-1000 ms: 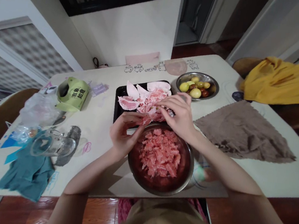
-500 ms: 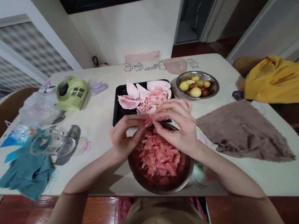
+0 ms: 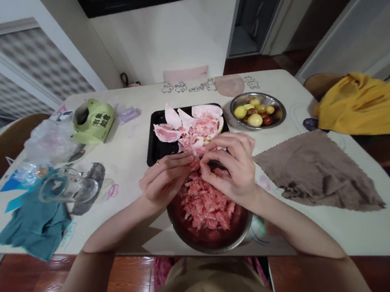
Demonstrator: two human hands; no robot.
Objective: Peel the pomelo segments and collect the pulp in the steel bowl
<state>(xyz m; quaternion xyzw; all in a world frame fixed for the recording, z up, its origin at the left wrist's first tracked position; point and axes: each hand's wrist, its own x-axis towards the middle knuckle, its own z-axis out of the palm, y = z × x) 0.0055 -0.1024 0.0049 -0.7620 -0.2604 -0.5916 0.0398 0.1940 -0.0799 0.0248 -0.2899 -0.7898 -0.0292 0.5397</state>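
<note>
A small piece of pink pomelo flesh [image 3: 194,163] is held over the back edge of a steel bowl [image 3: 242,239]. My left hand [image 3: 166,176] is closed on it, fingers bent, a ring on one of them. From the other side my right hand [image 3: 230,167] pinches, thumb and index finger together at the piece's edge; what lies between those fingertips is too small to make out. Inside the bowl lies a heap of torn pomelo flesh [image 3: 207,202]. Just behind, a black tray [image 3: 155,149] carries pale pomelo peel [image 3: 172,116] and pinkish membrane scraps [image 3: 202,128].
A steel bowl of small fruit [image 3: 256,111] stands at the back. To the right lies a brown cloth [image 3: 322,176]. On the left are a green paper box [image 3: 94,122], a plastic bag [image 3: 51,140], a glass pitcher [image 3: 69,187] and a teal cloth [image 3: 36,221].
Both hands have shifted slightly down toward the bowl. My left hand's fingers have curled in more, its back turned up, and my right fingertips have drawn a little apart from it.
</note>
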